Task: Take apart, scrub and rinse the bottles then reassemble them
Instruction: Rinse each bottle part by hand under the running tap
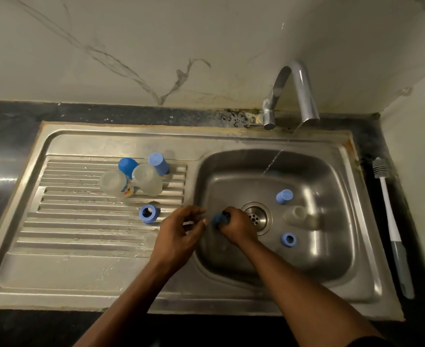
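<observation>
My right hand [239, 225] grips a small blue bottle part [219, 219] over the left side of the sink basin [331, 259]. My left hand [181, 229] hovers beside it at the basin's left rim, fingers loosely curled, holding nothing I can make out. In the basin lie a blue cap [284, 196], a blue collar ring [288, 239] and a clear bottle [298, 216]. On the drainboard [81, 246] stand two clear upturned bottles [115, 183] [147, 179], two blue caps [128, 166] [158, 163] and a blue ring [148, 213].
A thin stream of water runs from the tap [299, 91] into the basin near the drain [256, 217]. A white and grey bottle brush [392, 226] lies on the dark counter to the right of the sink. A marbled wall rises behind.
</observation>
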Action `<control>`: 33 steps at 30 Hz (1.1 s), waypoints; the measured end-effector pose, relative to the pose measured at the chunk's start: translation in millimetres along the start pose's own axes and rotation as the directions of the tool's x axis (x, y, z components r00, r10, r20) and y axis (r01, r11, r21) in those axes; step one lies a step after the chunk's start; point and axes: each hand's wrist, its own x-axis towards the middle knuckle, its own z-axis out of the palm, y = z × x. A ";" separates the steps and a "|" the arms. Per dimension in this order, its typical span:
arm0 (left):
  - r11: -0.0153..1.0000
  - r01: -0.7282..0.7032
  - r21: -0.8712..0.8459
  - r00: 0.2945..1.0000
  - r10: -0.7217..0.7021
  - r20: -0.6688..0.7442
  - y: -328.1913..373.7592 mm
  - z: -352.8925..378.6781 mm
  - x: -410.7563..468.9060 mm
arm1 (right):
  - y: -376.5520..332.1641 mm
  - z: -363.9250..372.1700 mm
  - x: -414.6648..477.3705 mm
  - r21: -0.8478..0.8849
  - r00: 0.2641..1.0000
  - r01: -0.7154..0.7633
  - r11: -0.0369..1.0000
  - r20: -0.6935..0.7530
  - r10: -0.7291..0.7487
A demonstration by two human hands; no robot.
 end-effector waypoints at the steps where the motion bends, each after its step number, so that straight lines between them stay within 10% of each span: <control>1: 1.000 -0.002 0.006 1.000 0.002 -0.001 0.1 1.2 2.0 | -1.9 -7.9 -1.0 0.079 0.999 -0.002 0.997 -0.041 0.005; 10: 0.995 -0.089 0.048 0.996 0.087 0.025 42.9 34.7 32.1 | -16.1 -106.1 -1.0 0.597 0.970 0.090 0.798 -0.234 0.066; 33: 0.967 -0.188 -0.170 0.978 0.200 0.062 155.7 118.1 98.3 | -30.5 -236.8 -14.8 0.732 0.943 0.249 0.634 -0.334 0.016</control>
